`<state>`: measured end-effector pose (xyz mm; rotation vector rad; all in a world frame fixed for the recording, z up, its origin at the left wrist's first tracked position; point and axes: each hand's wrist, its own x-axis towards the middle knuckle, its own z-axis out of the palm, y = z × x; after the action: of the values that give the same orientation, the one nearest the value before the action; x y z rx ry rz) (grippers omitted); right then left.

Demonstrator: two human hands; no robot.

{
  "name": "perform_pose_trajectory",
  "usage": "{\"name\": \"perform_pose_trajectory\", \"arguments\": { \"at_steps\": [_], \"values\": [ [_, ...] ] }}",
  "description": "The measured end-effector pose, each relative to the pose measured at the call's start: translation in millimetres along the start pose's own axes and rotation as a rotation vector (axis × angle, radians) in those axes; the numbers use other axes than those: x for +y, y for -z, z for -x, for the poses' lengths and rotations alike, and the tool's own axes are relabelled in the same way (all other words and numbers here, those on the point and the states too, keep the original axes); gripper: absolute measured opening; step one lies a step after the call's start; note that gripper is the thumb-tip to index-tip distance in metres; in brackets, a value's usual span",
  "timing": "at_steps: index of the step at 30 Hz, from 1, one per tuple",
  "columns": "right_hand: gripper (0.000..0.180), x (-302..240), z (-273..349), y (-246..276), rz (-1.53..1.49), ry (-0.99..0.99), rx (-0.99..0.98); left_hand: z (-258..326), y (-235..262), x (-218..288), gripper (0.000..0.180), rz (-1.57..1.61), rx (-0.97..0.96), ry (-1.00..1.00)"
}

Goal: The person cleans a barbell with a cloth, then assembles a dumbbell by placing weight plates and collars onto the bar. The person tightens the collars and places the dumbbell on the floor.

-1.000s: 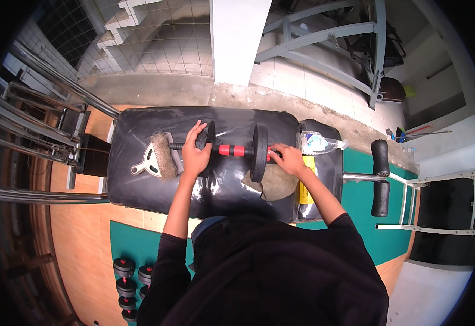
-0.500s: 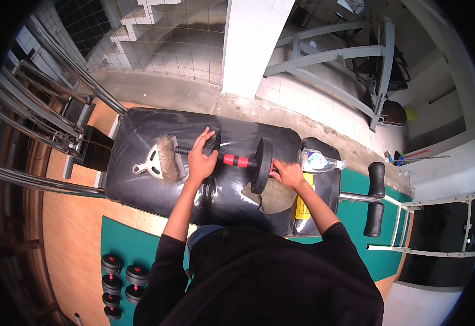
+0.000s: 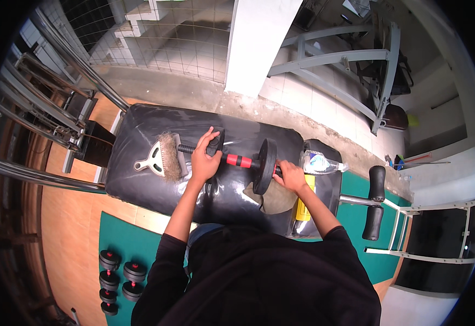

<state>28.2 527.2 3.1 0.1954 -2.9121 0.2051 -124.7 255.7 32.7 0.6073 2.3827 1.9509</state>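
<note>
Head view shows a dumbbell [image 3: 243,161] lying across the black padded tabletop [image 3: 139,130]; the left hand [image 3: 205,162] is closed over its left plate, apparently gripping it; the right hand [image 3: 290,176] wraps the bar end beside the right plate; a brush [image 3: 161,157] lies just left.

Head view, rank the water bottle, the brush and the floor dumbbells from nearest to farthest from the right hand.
1. Water bottle: lying on the bench just right of the right hand.
2. Brush: on the bench's left part, beyond the left hand.
3. Floor dumbbells: on the green mat, lower left.
</note>
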Motion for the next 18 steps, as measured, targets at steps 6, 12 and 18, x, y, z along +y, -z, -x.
{"name": "perform_pose_trajectory", "arguments": {
  "at_steps": [6, 12, 18],
  "values": [
    [0.048, 4.1, -2.5, -7.1, 0.143, -0.031, -0.158, 1.2, -2.8, -5.3, 0.050, 0.041, 0.012, -0.008],
    [0.047, 7.1, -0.2, -10.8, 0.143, -0.011, -0.127, 2.2, -2.7, -2.8, 0.051, -0.003, -0.009, -0.001],
    [0.045, 4.2, 1.3, -11.5, 0.115, -0.064, -0.146, 7.0, -2.2, -0.3, 0.050, 0.047, -0.005, -0.008]
  ]
}}
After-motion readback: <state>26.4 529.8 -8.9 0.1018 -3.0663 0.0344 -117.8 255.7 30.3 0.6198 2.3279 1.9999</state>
